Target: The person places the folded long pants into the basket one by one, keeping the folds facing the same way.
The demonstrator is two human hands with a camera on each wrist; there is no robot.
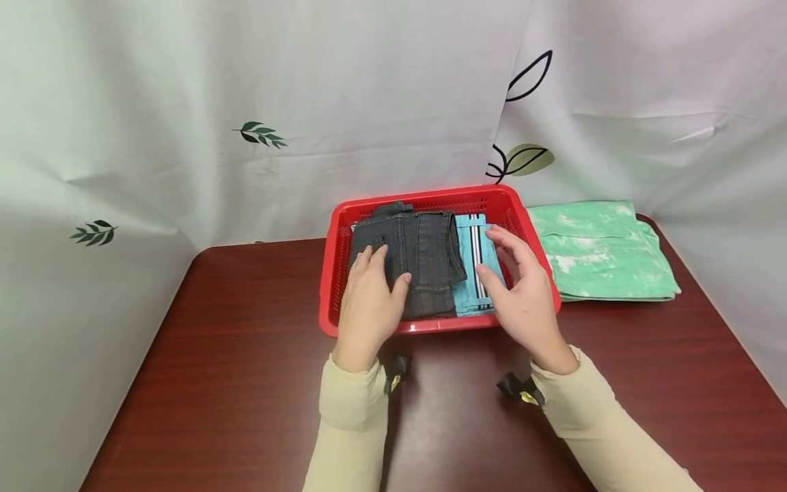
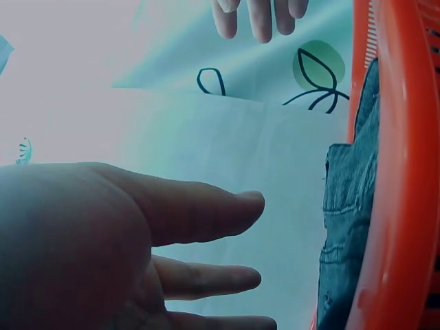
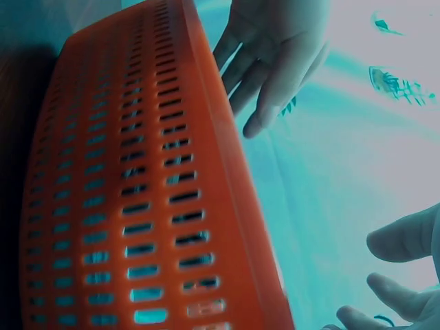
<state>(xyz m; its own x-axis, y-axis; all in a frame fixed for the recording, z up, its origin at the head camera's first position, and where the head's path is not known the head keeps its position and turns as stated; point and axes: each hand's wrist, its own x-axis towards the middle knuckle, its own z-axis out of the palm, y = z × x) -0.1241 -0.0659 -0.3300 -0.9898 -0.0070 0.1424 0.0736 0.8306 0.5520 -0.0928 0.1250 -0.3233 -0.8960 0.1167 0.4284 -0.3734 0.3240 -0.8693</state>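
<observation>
A red plastic basket (image 1: 424, 326) with slotted walls holds folded dark grey jeans (image 1: 430, 256) and, at their right, a folded light blue garment (image 1: 465, 297) with black and white stripes. Over the left part of the jeans is my left hand (image 1: 369, 301), its fingers spread and thumb apart, gripping nothing. My right hand (image 1: 525, 297) hovers by the striped garment at the basket's right side, fingers loosely bent with a gap between thumb and forefinger. In the left wrist view, the left thumb and fingers (image 2: 206, 213) stand apart from the jeans (image 2: 347, 213).
A green and white tie-dye cloth (image 1: 605, 253), folded flat, lies on the dark red-brown table (image 1: 246, 383) to the right of the basket. A pale curtain (image 1: 369, 89) with leaf prints hangs behind the table and along its sides. Dark straps (image 1: 398, 372) hang at both wrists.
</observation>
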